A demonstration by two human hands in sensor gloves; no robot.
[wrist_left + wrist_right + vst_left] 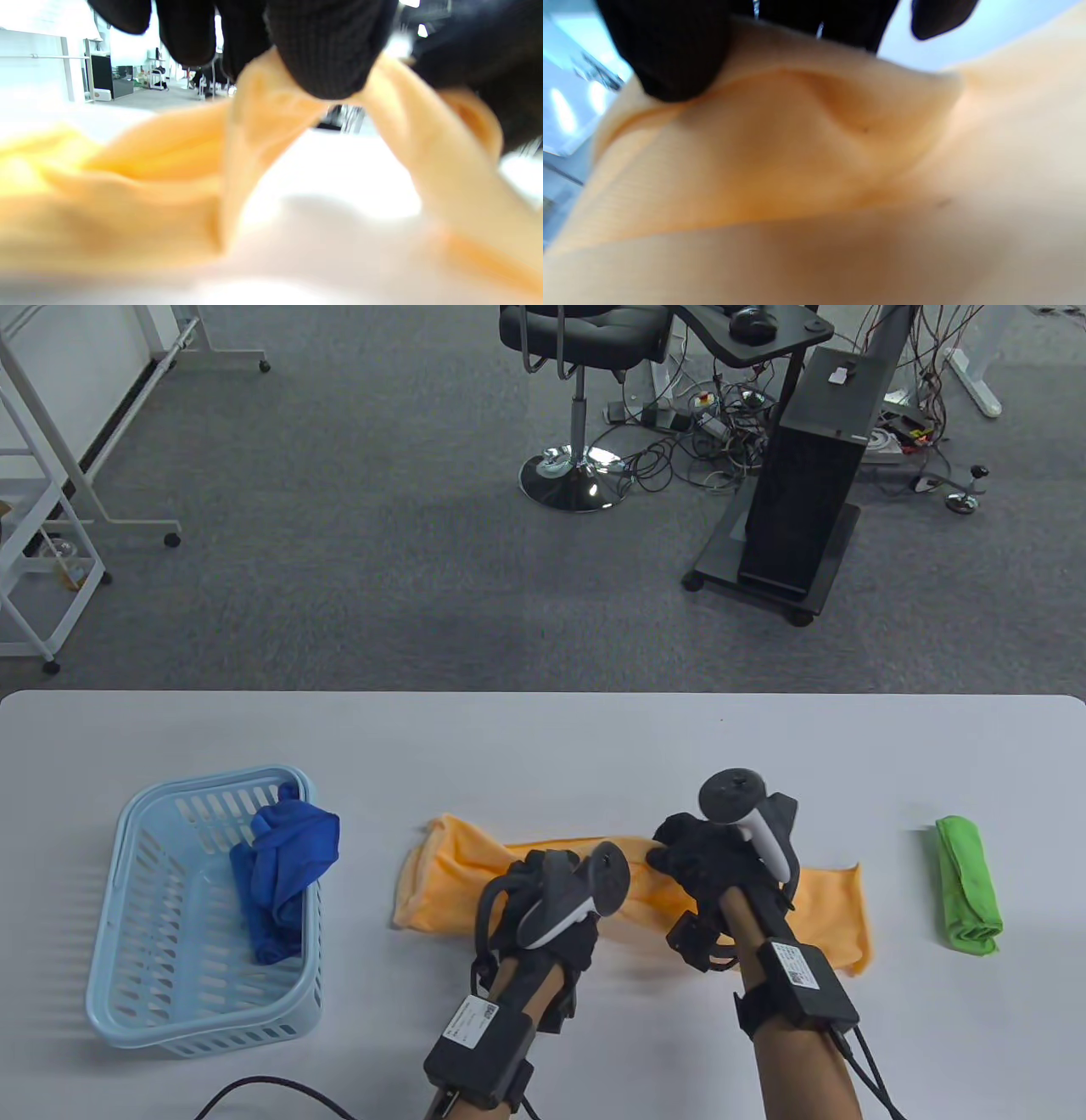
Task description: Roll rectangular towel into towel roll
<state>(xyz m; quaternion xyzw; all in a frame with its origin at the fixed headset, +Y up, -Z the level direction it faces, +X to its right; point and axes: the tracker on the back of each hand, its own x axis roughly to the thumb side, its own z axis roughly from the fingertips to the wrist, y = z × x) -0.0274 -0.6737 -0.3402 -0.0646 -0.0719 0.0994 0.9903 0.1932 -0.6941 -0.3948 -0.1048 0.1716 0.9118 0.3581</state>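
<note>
Pinching orange towel [475, 865]: left hand [556, 912], right hand [713, 865], side by side mid-towel. Towel long axis 9-to-3 across bench [543, 729]; hands equally near.

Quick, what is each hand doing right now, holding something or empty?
Left hand: fingers pinch a raised fold of the orange towel.
Right hand: fingers grip the same orange towel, near its middle.

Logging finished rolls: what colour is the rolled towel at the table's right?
Bright green; the table view shows it best.
</note>
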